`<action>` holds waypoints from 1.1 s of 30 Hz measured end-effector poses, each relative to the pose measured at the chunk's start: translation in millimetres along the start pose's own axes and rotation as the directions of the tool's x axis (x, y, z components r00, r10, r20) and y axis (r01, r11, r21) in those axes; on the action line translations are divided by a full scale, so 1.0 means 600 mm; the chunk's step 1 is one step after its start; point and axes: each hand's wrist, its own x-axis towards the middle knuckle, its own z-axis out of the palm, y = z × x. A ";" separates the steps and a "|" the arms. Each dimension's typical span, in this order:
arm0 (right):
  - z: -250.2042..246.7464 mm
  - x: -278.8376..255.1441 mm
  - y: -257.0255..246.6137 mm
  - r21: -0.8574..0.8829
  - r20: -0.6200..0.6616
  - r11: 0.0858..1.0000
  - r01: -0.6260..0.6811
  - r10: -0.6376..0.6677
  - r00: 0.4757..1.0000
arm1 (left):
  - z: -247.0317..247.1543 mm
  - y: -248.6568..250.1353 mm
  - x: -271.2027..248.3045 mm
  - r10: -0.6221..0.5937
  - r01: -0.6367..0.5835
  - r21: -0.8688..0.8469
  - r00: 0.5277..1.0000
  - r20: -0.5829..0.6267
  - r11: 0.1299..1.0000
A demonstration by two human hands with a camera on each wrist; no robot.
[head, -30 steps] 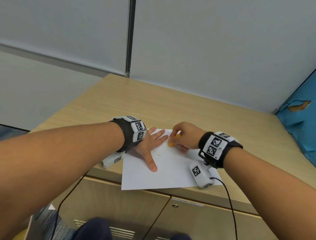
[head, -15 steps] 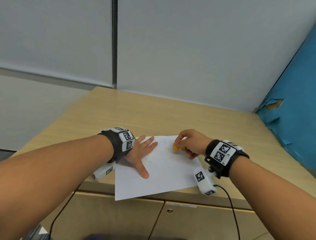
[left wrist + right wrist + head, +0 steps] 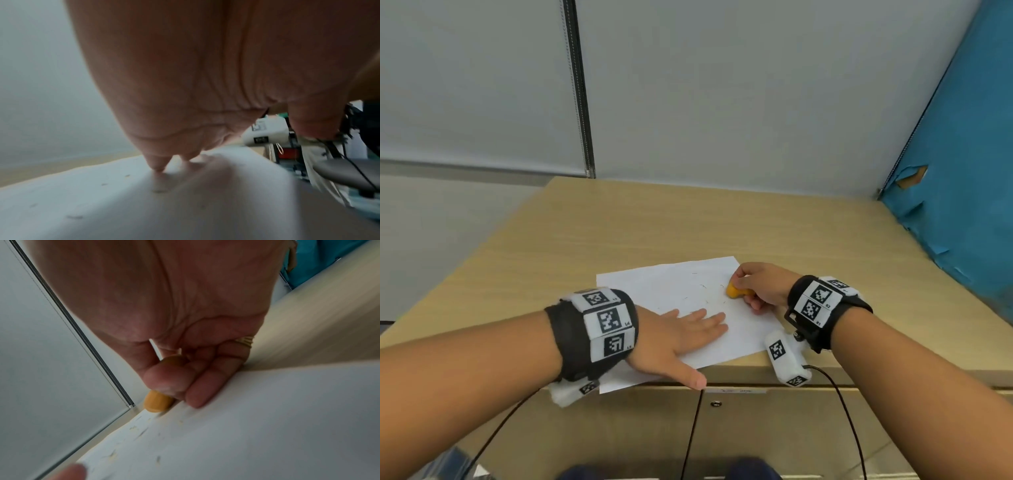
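Observation:
A white sheet of paper [image 3: 664,291] lies near the front edge of the wooden cabinet top [image 3: 688,219], dotted with small eraser crumbs. My left hand [image 3: 681,329] lies flat on the sheet with straight fingers, thumb out over the front edge. In the left wrist view the palm [image 3: 185,81] fills the frame above the paper [image 3: 123,203]. My right hand [image 3: 760,284] pinches an orange eraser [image 3: 736,292] whose tip touches the sheet near its far right corner. The right wrist view shows thumb and fingers around the orange eraser [image 3: 158,402] on the paper [image 3: 267,426].
A grey wall with a dark vertical strip [image 3: 580,102] stands behind the cabinet top. A blue torn panel [image 3: 969,164] closes off the right side. Cabinet doors [image 3: 756,435] sit below the front edge. Cables [image 3: 846,418] hang from both wrist cameras.
My left hand has slid toward me across the sheet, its thumb now past the front edge. My right hand has moved the eraser to the right, toward the sheet's far right corner.

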 end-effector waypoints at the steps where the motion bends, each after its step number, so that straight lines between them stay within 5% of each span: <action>1: 0.001 0.000 -0.001 -0.004 -0.002 1.000 -0.004 0.004 1.000 | 0.001 0.003 0.009 -0.014 0.015 0.039 1.000 -0.018 0.999; 6: 0.004 0.000 -0.004 -0.047 -0.001 0.999 -0.010 0.010 1.000 | -0.028 -0.013 0.035 -0.210 0.208 0.101 0.978 0.014 0.973; 11: 0.000 0.002 -0.001 -0.064 0.008 0.998 -0.003 0.003 1.000 | -0.091 -0.048 0.003 -0.447 0.439 0.091 0.888 0.106 0.894; 18: 0.004 -0.001 -0.008 -0.196 0.005 0.980 0.021 -0.021 1.000 | -0.133 -0.080 0.015 -0.376 0.376 -0.019 0.924 -0.071 0.927; 24: 0.014 -0.004 -0.038 -0.580 -0.049 0.811 0.077 -0.130 0.990 | -0.118 -0.088 0.049 -0.388 0.382 0.113 0.921 0.035 0.917; 30: 0.077 -0.018 -0.085 -0.660 0.066 0.713 0.236 -0.259 0.964 | -0.110 -0.087 0.049 -0.381 0.377 0.085 0.924 0.036 0.922; 33: 0.067 -0.003 -0.094 -0.754 -0.033 0.644 0.127 -0.230 0.973 | -0.100 -0.105 0.055 -0.360 0.357 0.065 0.932 0.038 0.932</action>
